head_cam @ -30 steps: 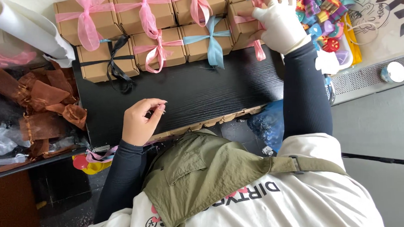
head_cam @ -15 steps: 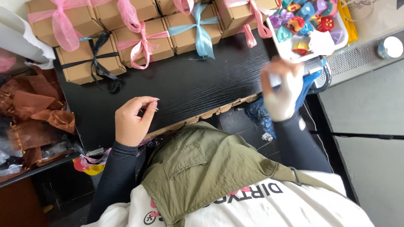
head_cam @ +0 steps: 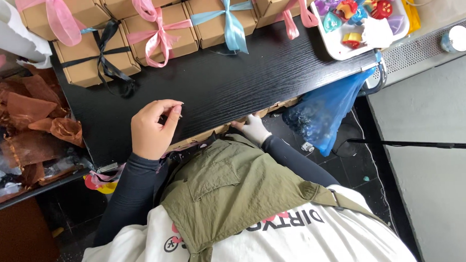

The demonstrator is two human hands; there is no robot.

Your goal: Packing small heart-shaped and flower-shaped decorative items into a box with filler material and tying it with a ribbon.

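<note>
My left hand (head_cam: 150,130) rests on the near part of the black table (head_cam: 241,88), thumb and forefinger pinched shut on something thin and small that I cannot make out, with the kraft gift box tied in black ribbon (head_cam: 91,59) lying just up and to the left of it, its long side running across the table. My right hand (head_cam: 253,127), in a white glove, is down at the table's near edge, touching the strip of cardboard there; I cannot tell whether it grips anything. So the left is clearly nearer the boxes.
</note>
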